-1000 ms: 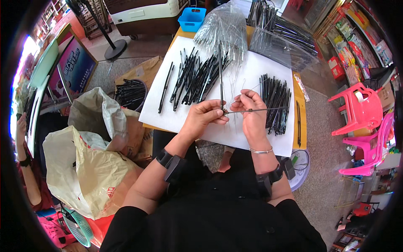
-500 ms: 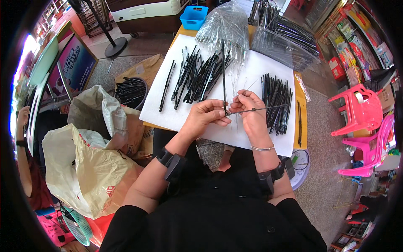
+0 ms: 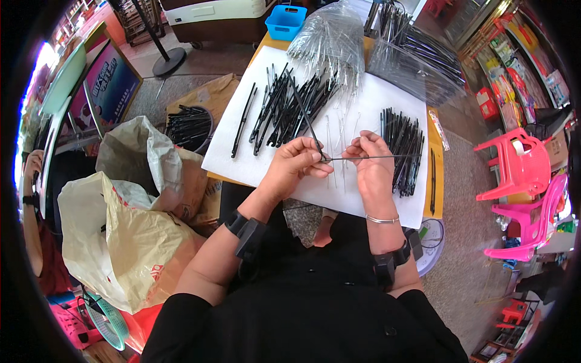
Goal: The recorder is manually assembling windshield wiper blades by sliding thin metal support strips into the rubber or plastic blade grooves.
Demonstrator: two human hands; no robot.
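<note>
My left hand (image 3: 295,164) pinches the lower end of a slim black rod (image 3: 307,115) between thumb and fingers; the rod leans up and to the left over the white sheet. From the same fingertips a thin dark wire-like rod (image 3: 396,156) runs right, nearly level, across my right hand (image 3: 370,158). That hand is closed around this thin rod with curled fingers. Where the two pieces meet is too small to make out. Left of centre lies a loose pile of black rods (image 3: 281,112), and a neater bundle of black rods (image 3: 402,151) sits beside my right hand. Fine metal wires (image 3: 343,139) lie between them.
A white foam sheet (image 3: 227,151) covers the wooden table. Clear plastic bags (image 3: 330,36) of wires and rods and a blue basket (image 3: 284,23) stand at the far side. Open sacks (image 3: 115,242) and a bin of rods (image 3: 187,128) are left; pink chairs (image 3: 514,163) right.
The black rod in my left hand has tipped from upright to leaning left. My right hand has shifted slightly right along the thin rod, which now lies more level.
</note>
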